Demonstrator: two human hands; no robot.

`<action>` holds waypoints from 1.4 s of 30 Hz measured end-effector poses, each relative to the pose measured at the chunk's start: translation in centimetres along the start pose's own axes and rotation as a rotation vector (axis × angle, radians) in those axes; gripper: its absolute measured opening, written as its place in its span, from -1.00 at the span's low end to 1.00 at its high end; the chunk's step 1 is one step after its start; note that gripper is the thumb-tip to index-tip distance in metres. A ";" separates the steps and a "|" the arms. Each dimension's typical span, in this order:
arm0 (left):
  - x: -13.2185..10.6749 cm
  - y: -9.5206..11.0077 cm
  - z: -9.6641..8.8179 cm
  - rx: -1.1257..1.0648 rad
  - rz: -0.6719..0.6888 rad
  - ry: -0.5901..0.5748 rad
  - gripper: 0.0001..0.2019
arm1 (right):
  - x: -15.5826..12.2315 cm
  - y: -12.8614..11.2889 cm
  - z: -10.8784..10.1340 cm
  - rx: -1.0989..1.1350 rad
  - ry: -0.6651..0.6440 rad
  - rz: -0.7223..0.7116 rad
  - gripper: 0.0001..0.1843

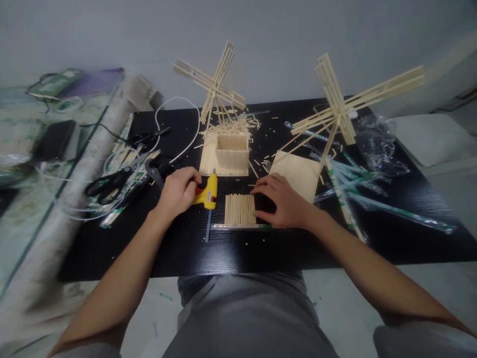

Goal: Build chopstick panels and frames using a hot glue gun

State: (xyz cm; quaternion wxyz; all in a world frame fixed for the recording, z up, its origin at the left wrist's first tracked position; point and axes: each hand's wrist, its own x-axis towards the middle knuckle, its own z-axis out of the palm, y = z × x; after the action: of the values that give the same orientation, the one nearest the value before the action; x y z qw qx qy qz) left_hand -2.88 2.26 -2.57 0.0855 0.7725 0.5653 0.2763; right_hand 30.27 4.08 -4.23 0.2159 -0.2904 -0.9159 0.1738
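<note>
My left hand (179,191) is closed around the handle of a yellow glue gun (207,193) that lies on the black table (231,248); a glue stick pokes out of it toward me. My right hand (279,199) rests flat with fingers spread at the right edge of a small panel of side-by-side wooden sticks (240,209). Just beyond the glue gun stands an open box built of sticks (228,153). A windmill frame of sticks (216,87) rises behind that box. To the right, a second stick windmill (341,109) stands over a flat stick panel (298,174).
Black scissors (110,183) and a white cord (179,124) lie at the table's left. Plastic chopstick wrappers (372,189) are strewn at the right, with loose stick scraps (257,164) in the middle. A rolled mat (85,164) lies left of the table.
</note>
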 end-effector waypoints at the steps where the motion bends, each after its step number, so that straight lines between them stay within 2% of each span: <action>1: 0.0 0.0 0.1 0.003 -0.006 -0.001 -0.83 | 0.0 -0.1 0.0 0.001 -0.005 0.004 -0.52; 10: -0.1 -0.1 0.3 0.029 -0.050 -0.058 -0.85 | 0.0 0.1 0.2 0.025 0.000 0.016 -0.48; 17: 0.0 -0.1 -0.5 0.057 0.001 -0.159 -0.79 | 0.0 0.4 0.5 0.053 0.025 0.034 -0.63; 21: -0.1 0.4 -1.1 0.037 0.094 -0.203 -0.81 | 0.1 0.1 0.5 0.080 0.039 0.018 -0.74; 25: -0.5 2.4 -1.0 -0.017 0.317 -0.245 -0.96 | 0.2 -0.4 0.5 0.141 0.020 -0.042 -0.94; 28: -1.0 3.9 -0.4 -0.032 0.450 -0.282 -0.94 | 0.2 -0.7 0.6 0.185 0.003 -0.085 -0.90; 32: -1.4 4.6 0.3 -0.042 0.479 -0.335 -0.90 | 0.1 -0.8 0.8 0.178 -0.023 -0.095 -0.88; 42: -1.4 4.1 0.6 -0.033 0.469 -0.372 -0.89 | 0.0 -1.4 0.9 0.199 -0.036 -0.078 -0.87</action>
State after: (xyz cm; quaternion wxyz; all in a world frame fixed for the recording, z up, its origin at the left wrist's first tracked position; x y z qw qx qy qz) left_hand 0.54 -0.31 -1.69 0.1340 0.9179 0.3414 0.1512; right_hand 29.22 2.86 -4.36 0.2341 -0.2284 -0.9084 0.2605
